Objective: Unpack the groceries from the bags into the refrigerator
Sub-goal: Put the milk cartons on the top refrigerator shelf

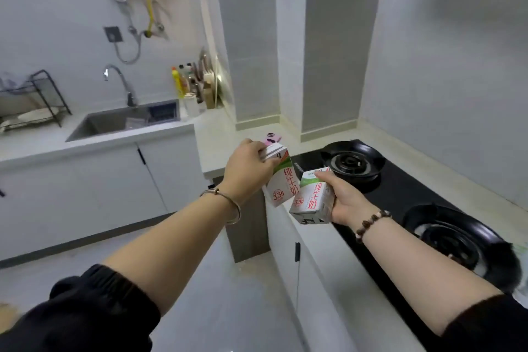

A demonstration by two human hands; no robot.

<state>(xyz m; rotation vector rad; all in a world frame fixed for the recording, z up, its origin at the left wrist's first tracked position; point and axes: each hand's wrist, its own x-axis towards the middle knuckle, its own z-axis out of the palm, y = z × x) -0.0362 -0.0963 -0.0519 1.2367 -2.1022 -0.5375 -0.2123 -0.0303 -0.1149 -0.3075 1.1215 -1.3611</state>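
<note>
Item 1, left hand [251, 168]: fingers curled over the top end of the left carton [281, 183], a small white cardboard milk box with a green shoulder and red lettering. It is gripped from above and held tilted in the air, over the front edge of the pale stone worktop [217, 134].

Item 2, right hand [347, 203]: fingers wrapped round the back of the right carton [313, 200], a second white cardboard milk box with the same print, thumb laid on its upper corner. It is held tilted, lower than the first and just beside it; whether the two touch cannot be told.

Item 3, thin silver metal bangle [228, 203] on the left wrist; brown bead bracelet [371, 223] on the right wrist.

Item 4, black glass gas hob [400, 197] with two round burners, beneath and to the right of the cartons.

Item 5, flat pink phone-like object [273, 138], lying on the worktop just behind the left hand.

Item 6, stainless steel sink [114, 123] with curved chrome tap [123, 83]; black wire dish rack [43, 100] to its left; cluster of bottles [188, 83] in the corner.
</note>
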